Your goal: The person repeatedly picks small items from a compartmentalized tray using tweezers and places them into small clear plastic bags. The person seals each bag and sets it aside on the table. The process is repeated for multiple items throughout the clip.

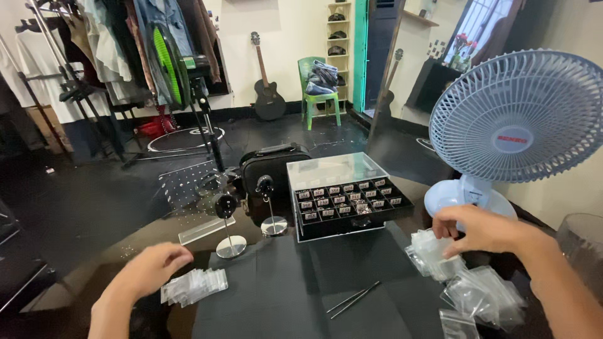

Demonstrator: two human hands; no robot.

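Dark table (276, 301) ahead — your left hand (154, 269) curls loosely, holding nothing, beside a row of clear bags (195, 287). Your right hand (480, 230) reaches forward, fingers pinching a small plastic bag (433, 254).

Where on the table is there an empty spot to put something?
The black mat is bare between the compartment box and the tweezers. It is crowded by the right hand with clear bags, and by the left hand with its bag stack.

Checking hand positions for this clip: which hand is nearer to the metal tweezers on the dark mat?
The right hand looks somewhat nearer; it is up and to the right of the tweezers, on a stack of small clear bags. The left hand is far off to their left.
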